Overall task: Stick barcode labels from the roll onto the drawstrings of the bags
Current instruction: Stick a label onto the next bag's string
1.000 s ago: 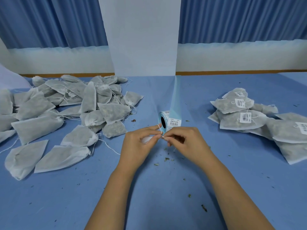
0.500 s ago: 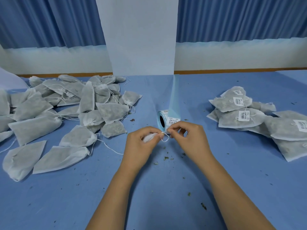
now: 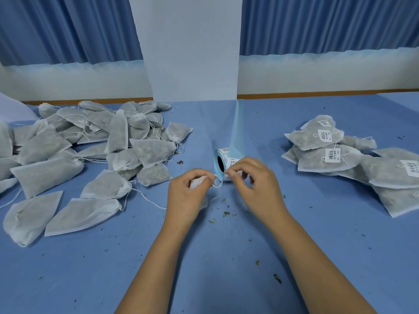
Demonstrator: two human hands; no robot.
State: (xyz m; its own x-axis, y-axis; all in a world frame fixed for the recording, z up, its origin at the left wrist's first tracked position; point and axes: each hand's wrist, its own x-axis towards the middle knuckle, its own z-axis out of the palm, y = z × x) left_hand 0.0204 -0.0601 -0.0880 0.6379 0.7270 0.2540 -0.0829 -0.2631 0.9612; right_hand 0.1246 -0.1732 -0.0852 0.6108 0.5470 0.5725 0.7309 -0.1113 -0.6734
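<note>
My left hand [image 3: 186, 193] grips the gathered neck of a white bag [image 3: 196, 182], most of it hidden under the palm. A thin loop of its drawstring [image 3: 218, 182] hangs between my hands. My right hand [image 3: 254, 184] pinches the string's end with thumb and forefinger, right in front of the label roll [image 3: 223, 160]. The roll lies on its side with a blue core and white barcode labels. A pale blue backing strip [image 3: 237, 128] runs from it toward the wall.
Several unlabeled grey bags [image 3: 74, 159] lie heaped on the left of the blue table [image 3: 204, 268]. Several bags with barcode labels [image 3: 335, 155] are stacked at the right. Dry herb crumbs are scattered near my hands. A white pillar [image 3: 192, 48] stands behind the table.
My right hand has moved up and forward to the roll. The drawstring now hangs as a small loop between my hands. My left hand stayed nearly still.
</note>
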